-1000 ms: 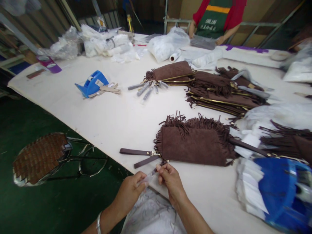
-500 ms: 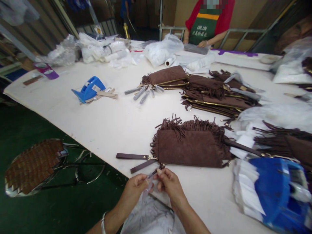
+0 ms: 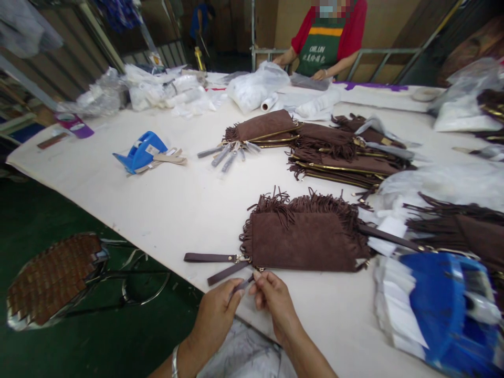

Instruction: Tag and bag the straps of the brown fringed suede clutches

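A dark brown suede bag (image 3: 303,241) with fringe lies flat in front of me, its lower left corner close to my fingers. My left hand (image 3: 216,310) is closed, thumb on top, around a narrow dark strap (image 3: 244,284) that seems wrapped in clear plastic. Beside it my right hand (image 3: 274,302) pinches the upper end of this strap, just below the bag's corner; the fingers partly hide the grip. A brown wrist strap (image 3: 210,258) with a gold-coloured clasp extends left from the bag, and a second strap piece (image 3: 228,273) lies under it.
More fringed bags (image 3: 342,152) with plastic-wrapped straps are piled farther back. Blue tape dispensers stand at left (image 3: 144,152) and at right (image 3: 444,310). Clear plastic bags (image 3: 255,86) line the far side, where a person in a green apron (image 3: 323,50) works. A stool (image 3: 55,278) stands left.
My left hand has closed further over the strap, and the loose plastic that showed between my hands is now mostly covered. My right hand keeps its pinch. The whole view has shifted slightly.
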The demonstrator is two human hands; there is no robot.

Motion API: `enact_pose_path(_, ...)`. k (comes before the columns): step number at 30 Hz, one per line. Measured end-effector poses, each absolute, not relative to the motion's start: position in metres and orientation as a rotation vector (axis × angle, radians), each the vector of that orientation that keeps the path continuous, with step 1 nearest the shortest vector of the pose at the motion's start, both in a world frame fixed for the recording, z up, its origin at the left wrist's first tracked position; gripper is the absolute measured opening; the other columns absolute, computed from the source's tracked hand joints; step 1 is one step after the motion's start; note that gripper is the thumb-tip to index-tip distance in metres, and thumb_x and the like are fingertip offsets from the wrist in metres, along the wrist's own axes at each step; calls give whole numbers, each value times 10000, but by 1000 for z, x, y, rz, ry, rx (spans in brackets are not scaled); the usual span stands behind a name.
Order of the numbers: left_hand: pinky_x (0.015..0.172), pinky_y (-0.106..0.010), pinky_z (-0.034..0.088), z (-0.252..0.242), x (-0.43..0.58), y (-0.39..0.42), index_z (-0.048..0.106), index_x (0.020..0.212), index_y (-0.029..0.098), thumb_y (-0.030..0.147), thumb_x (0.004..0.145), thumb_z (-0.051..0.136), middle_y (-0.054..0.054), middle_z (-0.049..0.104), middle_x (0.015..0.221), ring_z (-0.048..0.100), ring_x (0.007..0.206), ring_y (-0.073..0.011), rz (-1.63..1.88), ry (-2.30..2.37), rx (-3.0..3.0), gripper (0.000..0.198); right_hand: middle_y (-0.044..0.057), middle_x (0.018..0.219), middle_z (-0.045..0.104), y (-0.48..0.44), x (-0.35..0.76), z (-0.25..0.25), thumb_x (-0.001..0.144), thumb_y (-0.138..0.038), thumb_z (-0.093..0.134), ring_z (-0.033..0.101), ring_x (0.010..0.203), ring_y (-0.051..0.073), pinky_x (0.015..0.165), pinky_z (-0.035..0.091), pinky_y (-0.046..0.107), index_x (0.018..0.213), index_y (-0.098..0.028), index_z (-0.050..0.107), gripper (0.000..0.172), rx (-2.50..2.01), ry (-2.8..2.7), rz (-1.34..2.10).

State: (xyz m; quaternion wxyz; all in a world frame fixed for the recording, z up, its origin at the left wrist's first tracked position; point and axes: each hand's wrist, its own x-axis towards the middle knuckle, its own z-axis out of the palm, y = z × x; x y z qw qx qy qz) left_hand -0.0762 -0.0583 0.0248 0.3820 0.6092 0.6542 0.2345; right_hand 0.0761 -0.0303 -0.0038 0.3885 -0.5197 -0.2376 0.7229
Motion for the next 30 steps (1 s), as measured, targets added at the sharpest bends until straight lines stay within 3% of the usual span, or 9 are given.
enact_pose_path(6,861,-312,446,20,-62,-42,674,995,197,261,834,560,-58,713,999,637,957,-233,702,1549,1261,207,-21,511,590,-29,82,-3,761,-539,633,398,361,48,396,295,169,661,-176,493,402,-1349,-708,1810)
enact_pose_path(12,607,-252,431,4,-55,-37,611,1002,128,290,754,658,-52,706,761,623,643,-175,776,1432,793,299,0,589,654,-37,90,-12,779,-570,561,432,338,59,369,293,169,909,-154,551,436,-1327,-738,1868)
enact_pose_path(15,661,-273,458,7,-54,-38,609,1029,141,278,788,615,-50,710,777,646,704,-192,752,1466,916,278,-13,540,633,-43,89,-17,752,-559,573,395,288,61,330,257,174,891,-155,533,429,-1326,-764,1920)
enact_pose_path(20,928,-352,441,18,-53,-43,611,1134,219,278,867,514,-62,694,1094,631,1022,-233,596,1630,1444,291,-20,537,630,-49,85,-16,749,-514,565,392,278,57,323,252,169,862,-170,509,367,-1354,-742,1848)
enact_pose_path(23,936,-358,450,18,-52,-47,597,1169,229,291,898,463,-58,685,1124,631,1032,-231,495,1667,1571,308,-16,544,626,-49,86,-14,755,-499,557,391,283,59,318,254,171,856,-170,504,348,-1387,-719,1811)
enact_pose_path(30,919,-335,476,20,-52,-44,589,1157,225,284,892,478,-42,687,1127,628,1055,-214,491,1665,1540,294,-28,612,631,-43,94,-7,829,-412,475,427,333,73,347,324,176,1114,-164,499,379,-1461,-781,1622)
